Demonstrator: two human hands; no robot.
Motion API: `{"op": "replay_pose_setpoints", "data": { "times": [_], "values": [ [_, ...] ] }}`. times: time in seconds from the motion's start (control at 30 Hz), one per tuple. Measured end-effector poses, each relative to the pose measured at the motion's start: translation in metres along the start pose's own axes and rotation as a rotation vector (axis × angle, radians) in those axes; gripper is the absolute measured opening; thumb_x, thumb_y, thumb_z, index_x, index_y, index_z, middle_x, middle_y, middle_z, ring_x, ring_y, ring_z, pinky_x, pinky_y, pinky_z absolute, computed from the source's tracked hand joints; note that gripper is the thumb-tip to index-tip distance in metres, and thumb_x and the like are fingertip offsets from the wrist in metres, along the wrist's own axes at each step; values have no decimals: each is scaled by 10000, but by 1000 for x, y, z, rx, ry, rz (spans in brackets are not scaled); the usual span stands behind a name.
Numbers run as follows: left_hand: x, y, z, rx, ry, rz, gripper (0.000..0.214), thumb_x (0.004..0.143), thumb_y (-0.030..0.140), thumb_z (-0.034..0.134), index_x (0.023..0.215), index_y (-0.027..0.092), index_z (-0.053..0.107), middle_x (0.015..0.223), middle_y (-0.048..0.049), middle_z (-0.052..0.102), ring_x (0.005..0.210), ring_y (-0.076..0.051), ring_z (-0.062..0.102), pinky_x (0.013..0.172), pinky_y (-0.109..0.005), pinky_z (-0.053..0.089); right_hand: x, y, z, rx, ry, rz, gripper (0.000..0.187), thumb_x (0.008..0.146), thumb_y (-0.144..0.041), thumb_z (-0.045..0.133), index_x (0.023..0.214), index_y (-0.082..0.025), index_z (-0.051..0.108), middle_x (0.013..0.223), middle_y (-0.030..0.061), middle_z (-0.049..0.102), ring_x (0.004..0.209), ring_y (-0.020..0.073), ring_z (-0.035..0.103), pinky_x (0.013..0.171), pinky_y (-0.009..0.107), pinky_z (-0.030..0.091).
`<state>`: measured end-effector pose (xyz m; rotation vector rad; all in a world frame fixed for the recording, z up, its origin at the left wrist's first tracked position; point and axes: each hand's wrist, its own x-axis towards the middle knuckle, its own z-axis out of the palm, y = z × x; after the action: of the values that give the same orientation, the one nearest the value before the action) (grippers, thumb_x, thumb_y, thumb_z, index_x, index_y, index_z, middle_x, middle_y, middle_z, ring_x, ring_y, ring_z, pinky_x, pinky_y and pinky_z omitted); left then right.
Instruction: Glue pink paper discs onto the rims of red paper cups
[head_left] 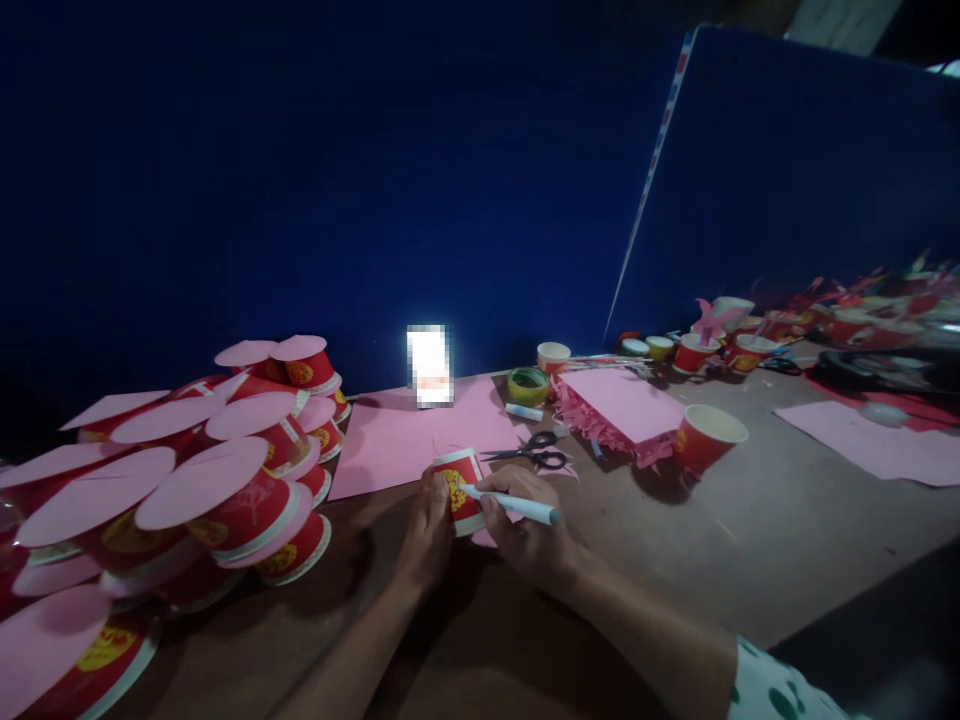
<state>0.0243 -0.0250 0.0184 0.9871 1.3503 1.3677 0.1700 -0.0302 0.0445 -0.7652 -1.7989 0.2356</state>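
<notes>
My left hand is closed around the side of a red paper cup with a yellow print and pale rims. In my right hand is a white marker with a light blue end, its tip against or very near the cup's printed side. A bit of pink paper shows beneath the cup. Just beyond the hands lie black-handled scissors, and a large pink paper sheet spreads out behind the cup.
Red cups with pink paper discs are stacked at the left. On the right stand a pink fringed paper pile and another red cup. A tape roll sits near the blue partition. A bright blurred rectangle stands there too.
</notes>
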Motion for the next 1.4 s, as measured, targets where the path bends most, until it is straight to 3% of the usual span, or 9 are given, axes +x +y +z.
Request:
{"op": "replay_pose_setpoints", "data": {
  "times": [0.23,0.4,0.57,0.8,0.93,1.1,1.27,1.4],
  "values": [
    [-2,2,-1,-62,-65,23,214,737,364,658,909,237,640,1063,-46,662,1125,-250,521,940,-279,363,0,4,0,26,10,54,104,842,-152,517,907,-203,579,806,40,653,739,172,623,711,310,499],
    [-1,2,0,20,-46,53,307,761,431,615,992,230,639,1120,-55,641,1144,-257,501,974,-296,332,-1,6,-2,15,14,53,118,841,-149,507,919,-200,581,825,43,645,764,171,618,723,305,495],
    [1,-3,-1,114,-122,116,418,803,538,493,1037,208,595,1190,-86,611,1154,-280,497,1010,-383,328,0,7,-3,-10,25,0,105,842,-143,500,897,-190,575,787,43,635,726,167,603,685,298,490],
    [5,-15,-5,106,-4,-38,394,771,527,552,1040,240,586,1377,-78,477,1350,-263,297,1107,-388,187,3,6,-5,-38,13,-8,106,851,-160,475,886,-197,568,774,40,628,706,164,599,655,294,490],
    [4,-10,-2,66,57,-9,341,742,485,610,978,239,615,1271,-79,571,1303,-267,374,1076,-375,255,2,4,-4,-54,45,2,85,832,-154,477,816,-198,547,710,28,603,665,159,586,644,294,488],
    [2,-5,-1,38,4,34,314,746,465,612,959,235,636,1087,-66,659,1156,-272,512,950,-346,386,-1,3,-1,-1,43,24,72,841,-159,488,849,-199,546,739,30,620,688,158,599,663,295,493],
    [3,-7,-2,77,-53,71,312,784,478,563,959,230,634,1085,-67,652,1120,-258,528,965,-341,356,-1,6,0,3,23,45,79,845,-175,493,846,-197,569,735,23,624,672,150,596,655,284,486],
    [2,-8,-1,98,-34,70,322,782,475,565,979,228,630,1160,-74,625,1226,-263,447,1024,-356,303,0,6,0,-6,75,67,89,844,-180,479,826,-195,565,716,27,620,655,155,592,642,286,486]
  ]
}}
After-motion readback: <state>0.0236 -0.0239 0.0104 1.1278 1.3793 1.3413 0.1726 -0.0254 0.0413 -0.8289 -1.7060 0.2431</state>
